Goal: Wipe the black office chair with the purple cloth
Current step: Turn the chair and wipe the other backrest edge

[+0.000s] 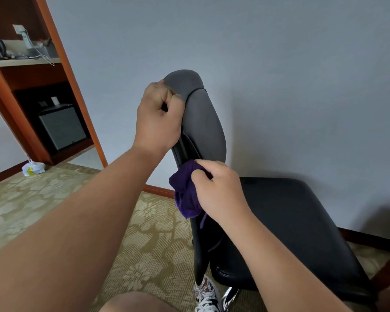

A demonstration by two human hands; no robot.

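While the left hand (pixel 159 113) curled its fingers over the top edge of the black office chair (pixel 204 122), knuckles bent tight round the padding there, the right hand (pixel 218 190) held the purple cloth (pixel 186 192) bunched in a closed grip lower down. The two hands were well apart, one above the other along the near edge of the backrest. The cloth, crumpled into a wad with a loose corner hanging below the fingers, lay against the side of the backrest, roughly midway between its top and the seat (pixel 297 212). How hard the cloth pressed on the surface could not be told. The chair stood side-on, its seat stretching to the right, on a patterned carpet (pixel 54 199) before a pale wall (pixel 279 64). A wooden cabinet (pixel 32 75) stood at the left, with a white plastic bag (pixel 33 168) on the floor near its foot.
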